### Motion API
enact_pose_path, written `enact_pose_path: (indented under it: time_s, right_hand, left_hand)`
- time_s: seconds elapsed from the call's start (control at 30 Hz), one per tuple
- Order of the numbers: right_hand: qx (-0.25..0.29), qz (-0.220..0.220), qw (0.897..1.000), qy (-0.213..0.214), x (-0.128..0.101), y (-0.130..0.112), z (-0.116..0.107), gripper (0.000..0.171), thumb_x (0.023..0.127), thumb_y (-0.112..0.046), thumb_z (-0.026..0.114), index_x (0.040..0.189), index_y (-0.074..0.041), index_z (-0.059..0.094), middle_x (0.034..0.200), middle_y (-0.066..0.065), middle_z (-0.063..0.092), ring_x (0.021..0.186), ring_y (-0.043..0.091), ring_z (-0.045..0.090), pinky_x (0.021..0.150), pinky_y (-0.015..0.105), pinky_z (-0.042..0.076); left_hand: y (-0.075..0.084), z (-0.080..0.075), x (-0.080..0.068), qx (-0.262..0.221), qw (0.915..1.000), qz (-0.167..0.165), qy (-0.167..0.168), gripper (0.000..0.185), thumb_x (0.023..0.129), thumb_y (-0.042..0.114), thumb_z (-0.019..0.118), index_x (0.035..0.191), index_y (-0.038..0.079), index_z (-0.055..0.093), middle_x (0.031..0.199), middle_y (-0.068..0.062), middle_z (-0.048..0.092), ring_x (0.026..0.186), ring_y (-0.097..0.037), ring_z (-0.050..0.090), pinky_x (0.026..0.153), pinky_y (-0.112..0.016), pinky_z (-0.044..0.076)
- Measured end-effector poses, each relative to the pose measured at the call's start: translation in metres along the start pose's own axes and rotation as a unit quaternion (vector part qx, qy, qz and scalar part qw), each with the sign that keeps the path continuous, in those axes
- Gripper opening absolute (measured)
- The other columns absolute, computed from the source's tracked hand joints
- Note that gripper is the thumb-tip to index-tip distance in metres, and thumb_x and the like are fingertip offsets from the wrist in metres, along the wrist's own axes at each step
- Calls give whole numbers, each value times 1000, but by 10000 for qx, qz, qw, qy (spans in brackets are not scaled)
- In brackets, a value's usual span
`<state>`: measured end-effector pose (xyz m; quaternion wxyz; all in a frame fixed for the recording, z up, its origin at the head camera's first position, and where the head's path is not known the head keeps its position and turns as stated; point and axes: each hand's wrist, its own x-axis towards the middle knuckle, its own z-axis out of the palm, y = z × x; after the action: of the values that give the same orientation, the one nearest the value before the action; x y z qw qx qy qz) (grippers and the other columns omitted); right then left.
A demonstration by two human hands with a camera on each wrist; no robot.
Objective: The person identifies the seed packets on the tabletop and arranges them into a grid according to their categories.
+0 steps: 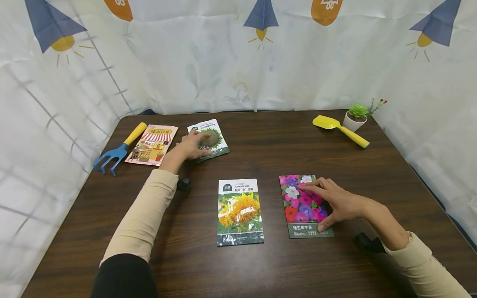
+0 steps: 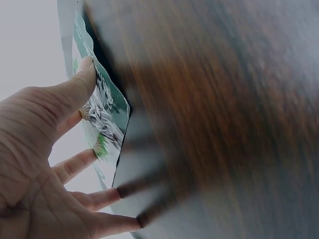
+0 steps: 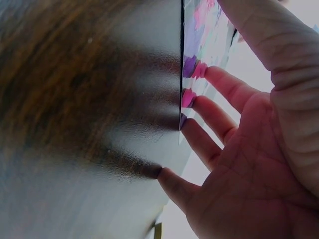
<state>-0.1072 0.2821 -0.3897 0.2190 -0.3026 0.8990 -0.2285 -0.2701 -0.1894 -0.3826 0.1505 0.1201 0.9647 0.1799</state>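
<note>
Several seed packets lie on a dark wooden table. My left hand rests with straight fingers on a green and white sunflower packet at the far left; in the left wrist view its fingertips touch that packet. My right hand lies flat on a packet of pink and purple flowers at the near right, and its fingers press the same packet in the right wrist view. A yellow sunflower packet lies untouched between my hands.
A striped shop-picture packet and a blue hand rake with a yellow handle lie at the far left. A yellow trowel and a small potted succulent stand at the far right. White patterned cloth walls the table in.
</note>
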Motion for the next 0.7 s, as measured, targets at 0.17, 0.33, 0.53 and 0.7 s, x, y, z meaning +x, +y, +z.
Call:
enact_pose_path:
  time_s: [0.17, 0.33, 0.53, 0.7]
  right_hand:
    - [49, 0, 10000, 2, -1, 0, 0, 109, 72, -55, 88, 160, -21, 34, 143, 11, 36, 128, 33, 32, 102, 63, 43]
    - [34, 13, 10000, 3, -1, 0, 0, 110, 71, -56, 88, 160, -21, 34, 143, 10, 37, 128, 33, 32, 102, 62, 42]
    - [46, -14, 10000, 17, -1, 0, 0, 110, 71, -56, 88, 160, -21, 34, 144, 10, 36, 128, 32, 32, 102, 62, 42]
    - [54, -45, 10000, 44, -2, 0, 0, 109, 72, -56, 88, 160, -21, 34, 143, 11, 37, 127, 32, 33, 102, 62, 43]
  left_hand:
    - [8, 2, 2, -39, 10000, -17, -14, 74, 98, 39, 69, 159, 18, 33, 163, -24, 19, 145, -60, 18, 106, -85, 13]
    - [15, 4, 6, -30, 9999, 10, -138, 75, 98, 40, 69, 160, 19, 33, 164, -22, 18, 147, -59, 17, 107, -85, 13]
    - [26, 7, 8, -5, 9997, 148, -176, 73, 98, 39, 69, 159, 16, 35, 164, -23, 20, 146, -59, 18, 107, -85, 14]
    - [35, 10, 9, 32, 9994, 267, -204, 73, 98, 39, 69, 158, 15, 36, 163, -23, 22, 145, -59, 20, 107, -84, 16]
